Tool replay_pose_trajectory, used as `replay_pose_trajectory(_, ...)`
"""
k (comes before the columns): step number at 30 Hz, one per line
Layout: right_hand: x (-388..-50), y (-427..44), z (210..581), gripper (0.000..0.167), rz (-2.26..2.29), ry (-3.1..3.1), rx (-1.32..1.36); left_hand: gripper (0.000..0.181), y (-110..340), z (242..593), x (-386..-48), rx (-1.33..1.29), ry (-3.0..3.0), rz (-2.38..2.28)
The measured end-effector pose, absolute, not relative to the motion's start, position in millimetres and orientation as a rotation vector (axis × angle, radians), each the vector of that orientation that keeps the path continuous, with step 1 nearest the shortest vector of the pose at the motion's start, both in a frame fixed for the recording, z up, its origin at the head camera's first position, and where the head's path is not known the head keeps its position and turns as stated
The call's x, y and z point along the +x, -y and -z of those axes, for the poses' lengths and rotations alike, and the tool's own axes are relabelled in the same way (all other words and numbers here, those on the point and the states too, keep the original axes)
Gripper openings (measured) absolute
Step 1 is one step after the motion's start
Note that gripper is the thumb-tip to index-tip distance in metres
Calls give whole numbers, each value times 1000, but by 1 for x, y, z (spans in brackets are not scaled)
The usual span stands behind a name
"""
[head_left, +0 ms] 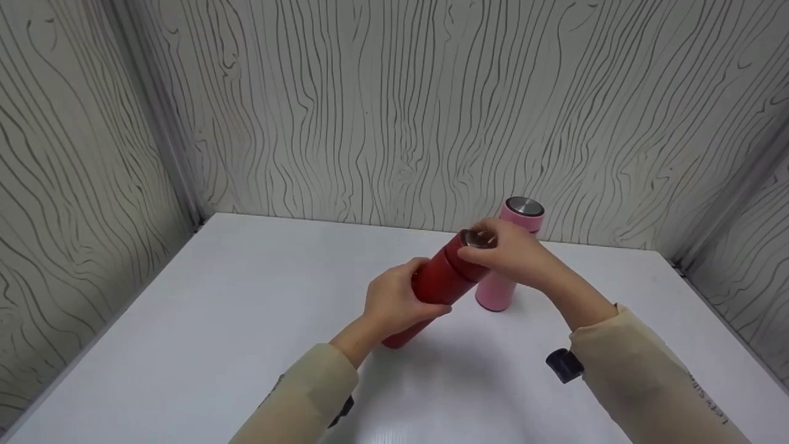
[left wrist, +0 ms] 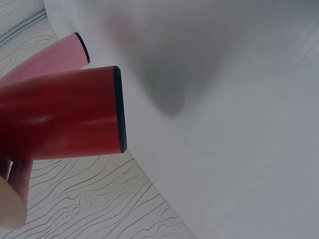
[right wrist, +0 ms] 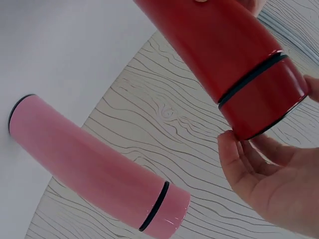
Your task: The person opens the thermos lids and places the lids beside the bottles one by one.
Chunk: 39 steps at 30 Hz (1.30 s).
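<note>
A red thermos (head_left: 441, 277) is held tilted above the white table, its lid end up and to the right. My left hand (head_left: 396, 298) grips its body around the middle. Up at the lid (right wrist: 265, 99), my right hand (head_left: 510, 251) holds the rim with curled fingers and thumb; a dark ring separates lid from body. In the left wrist view the dark-edged base of the red thermos (left wrist: 65, 114) hangs clear of the tabletop. Just behind my right hand a pink thermos (head_left: 497, 290) stands upright, partly hidden by that hand and the red one.
The white table (head_left: 246, 296) runs back to a wood-grain patterned wall (head_left: 370, 111). Similar panels stand at the left (head_left: 55, 172) and right sides, with grey metal posts in the corners. A dark strap piece (head_left: 564, 365) sits at the right sleeve.
</note>
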State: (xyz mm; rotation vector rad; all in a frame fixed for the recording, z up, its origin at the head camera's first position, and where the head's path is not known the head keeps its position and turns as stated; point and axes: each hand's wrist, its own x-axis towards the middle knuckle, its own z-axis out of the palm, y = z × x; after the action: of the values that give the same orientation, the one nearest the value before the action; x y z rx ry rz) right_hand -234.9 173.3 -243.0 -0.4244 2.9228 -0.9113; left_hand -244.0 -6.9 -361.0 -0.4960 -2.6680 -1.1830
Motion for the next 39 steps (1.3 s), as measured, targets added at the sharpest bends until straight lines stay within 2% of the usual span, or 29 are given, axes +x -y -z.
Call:
replay_pose_trajectory(4, -235, -175, 243, 58, 959, -2870, -556, 63, 8, 361, -245, -493, 2672, 1170)
replay_pose_trajectory(10, -235, -169, 242, 81, 819, -2995, -302, 62, 10, 362, -247, -497, 2673, 1155)
replay_pose_trajectory(14, -236, -170, 244, 70, 778, -2993, -264, 62, 9, 363, -247, -510, 2676, 1163)
replay_pose_trajectory(18, -238, -174, 243, 52, 896, -2899, -463, 63, 9, 363, -246, -499, 2680, 1185)
replay_pose_trajectory(21, -238, -175, 242, 60, 948, -2842, -554, 64, 8, 363, -246, -491, 2679, 1188)
replay_pose_trajectory(26, -236, -171, 243, 78, 822, -2957, -331, 64, 8, 363, -245, -502, 2674, 1168)
replay_pose_trajectory(30, -234, -168, 243, 74, 692, -3013, -188, 64, 7, 363, -245, -503, 2676, 1164)
replay_pose_trajectory(34, -234, -169, 243, 57, 816, -2912, -313, 64, 7, 361, -245, -494, 2682, 1172)
replay_pose_trajectory(36, -235, -170, 242, 59, 885, -2852, -390, 64, 7, 362, -245, -491, 2684, 1172)
replay_pose_trajectory(39, -235, -171, 242, 73, 886, -2852, -388, 64, 7, 362, -244, -492, 2685, 1168)
